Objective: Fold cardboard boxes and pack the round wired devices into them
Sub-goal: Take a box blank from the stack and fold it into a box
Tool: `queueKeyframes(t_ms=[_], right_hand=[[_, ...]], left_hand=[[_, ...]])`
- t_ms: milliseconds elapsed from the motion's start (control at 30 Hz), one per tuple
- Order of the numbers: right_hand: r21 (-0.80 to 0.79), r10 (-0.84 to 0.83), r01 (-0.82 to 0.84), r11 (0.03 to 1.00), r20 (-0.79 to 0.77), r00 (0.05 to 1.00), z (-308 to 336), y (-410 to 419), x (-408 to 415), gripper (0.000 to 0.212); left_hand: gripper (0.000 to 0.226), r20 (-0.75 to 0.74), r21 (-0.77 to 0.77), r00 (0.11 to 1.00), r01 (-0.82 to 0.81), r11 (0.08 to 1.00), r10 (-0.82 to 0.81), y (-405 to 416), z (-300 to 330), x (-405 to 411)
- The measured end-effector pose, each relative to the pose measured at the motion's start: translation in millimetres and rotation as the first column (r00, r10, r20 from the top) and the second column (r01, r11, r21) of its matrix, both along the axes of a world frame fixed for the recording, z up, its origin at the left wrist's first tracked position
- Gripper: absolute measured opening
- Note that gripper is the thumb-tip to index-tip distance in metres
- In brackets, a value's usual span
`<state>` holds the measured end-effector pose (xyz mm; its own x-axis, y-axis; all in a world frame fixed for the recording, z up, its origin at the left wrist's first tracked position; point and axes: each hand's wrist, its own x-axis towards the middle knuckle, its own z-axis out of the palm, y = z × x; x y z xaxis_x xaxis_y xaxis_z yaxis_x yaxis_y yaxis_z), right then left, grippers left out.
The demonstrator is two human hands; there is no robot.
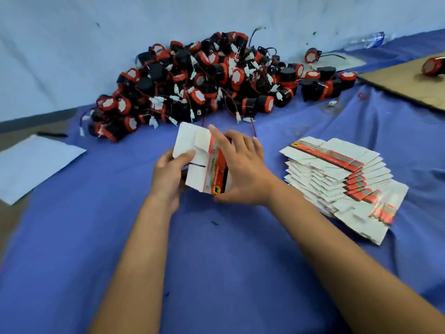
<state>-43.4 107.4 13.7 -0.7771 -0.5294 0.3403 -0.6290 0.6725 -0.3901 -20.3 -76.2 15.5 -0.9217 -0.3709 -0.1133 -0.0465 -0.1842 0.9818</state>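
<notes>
Both hands are working one box [204, 162] at mid-bench, just in front of the pile of devices [204, 83]. The box is sitting half-formed: white card inside, red and black printed band down its right side, a yellow round logo near the lower corner, flaps standing open at the top. The left hand [168, 174] is gripping its left edge, thumb pressing on the white panel, fingers curling behind. The right hand [240, 169] is clasping the printed side, fingers bent over the top edge, thumb underneath.

The devices are lying heaped against the wall: black round bodies, red rims, white faces, thin red and black wires ending in white plugs. One stray device [311, 55] is sitting apart to the right of the pile. Flat box blanks [342, 177] are lying fanned in a stack just right of the right hand.

A blue cloth [216, 273] is covering the bench. A pale blue wall is running behind. A white sheet [31, 165] is lying at the left edge, a brown cardboard sheet [397, 80] at the far right with another device [433, 66] on it, cut off by the frame.

Print on the box is blurring, unreadable. Left fingertips are hiding behind the card.
</notes>
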Motion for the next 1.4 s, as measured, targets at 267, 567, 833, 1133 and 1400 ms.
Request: queueKeyframes(t_ms=[267,567,833,1133,1400], right_hand=[[-0.140,0.056,-0.062,0.988,-0.048,0.997,-15.2,-11.7,-3.0,0.120],[-0.843,0.470,0.350,0.408,0.523,0.711,-7.9,-11.2,-4.9,0.047],[-0.837,0.804,0.154,0.525,0.547,0.234,-5.1,-5.4,3.4,0.041],[-0.800,0.814,0.273,0.534,0.574,0.091,-5.8,-3.9,2.3,0.052],[-0.764,0.777,0.271,0.586,0.625,0.080,-6.8,-1.5,4.2,0.056]], left_hand=[[0.019,-0.153,-0.389,0.988,-0.092,0.917,0.035,-35.6,-24.0,5.1],[0.100,-0.187,-0.253,0.859,0.428,0.868,-0.477,-28.6,-19.9,12.7],[0.150,-0.170,-0.486,0.831,0.396,0.779,-0.529,-14.7,-11.0,18.2],[0.157,-0.136,-0.532,0.801,0.437,0.725,-0.582,-21.0,8.5,26.7],[0.149,-0.082,-0.608,0.807,0.425,0.671,-0.585,-29.8,9.4,28.1]])
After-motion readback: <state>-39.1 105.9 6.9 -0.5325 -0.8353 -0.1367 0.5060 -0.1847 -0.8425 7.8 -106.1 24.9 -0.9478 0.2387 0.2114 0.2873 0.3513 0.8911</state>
